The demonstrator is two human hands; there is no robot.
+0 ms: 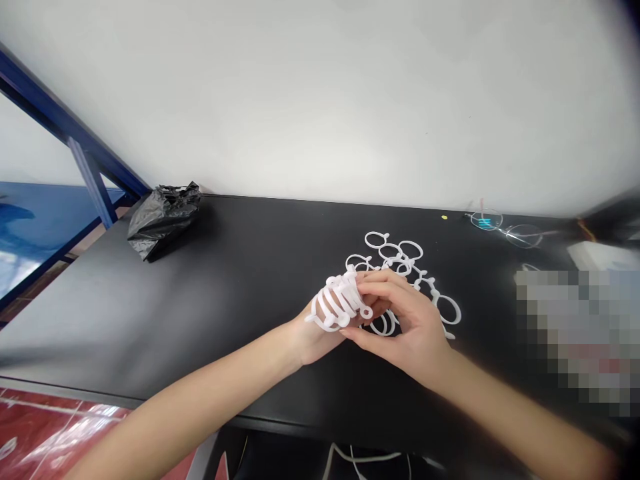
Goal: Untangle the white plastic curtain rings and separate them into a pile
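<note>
Several white plastic curtain rings (330,303), each with a small eyelet, circle my left hand (315,343) in a stack. The fingers of that hand are bunched through the rings, and their tips are hidden behind my other hand. My right hand (417,327) is curved around the far end of the stack, with thumb and fingertips closed at the outermost ring. Behind and beneath my hands, more loose white rings (450,310) lie in a heap on the black table (240,267).
A crumpled black plastic bag (165,217) sits at the table's back left. Eyeglasses (523,235) and a small yellow piece (444,217) lie near the wall. At right is a blurred-out item (580,340). Below the front edge hang white cables (365,458); a blue metal frame (90,133) stands left.
</note>
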